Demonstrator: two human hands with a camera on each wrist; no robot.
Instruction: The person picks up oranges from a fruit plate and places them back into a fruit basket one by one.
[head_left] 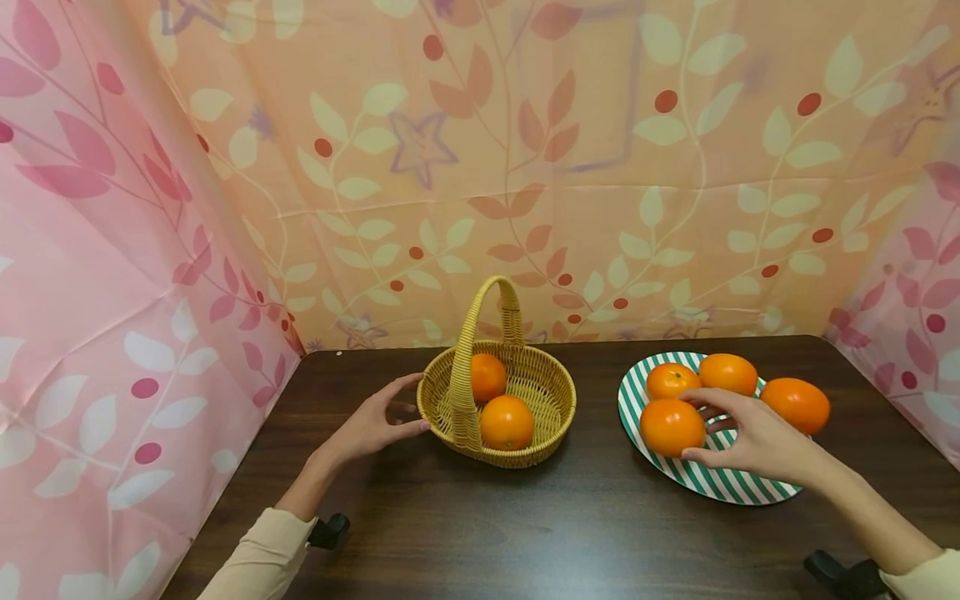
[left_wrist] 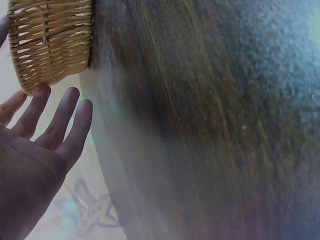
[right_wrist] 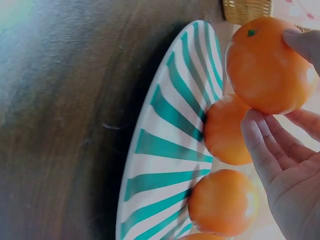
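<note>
My right hand pinches an orange between thumb and fingertips, over the left part of a green-and-white striped plate. In the right wrist view, this orange shows a small green stem spot and stands away from the plate's surface. Three more oranges lie toward the back and right of the plate. At the left side of a yellow wicker basket, my left hand has its fingertips and thumb right at the wall, fingers loosely extended. Two oranges sit inside the basket, partly behind its upright handle.
Both basket and plate stand on a dark wooden table, the basket left of the plate. A leaf-patterned cloth hangs behind the table's back edge, with pink cloth along the left side.
</note>
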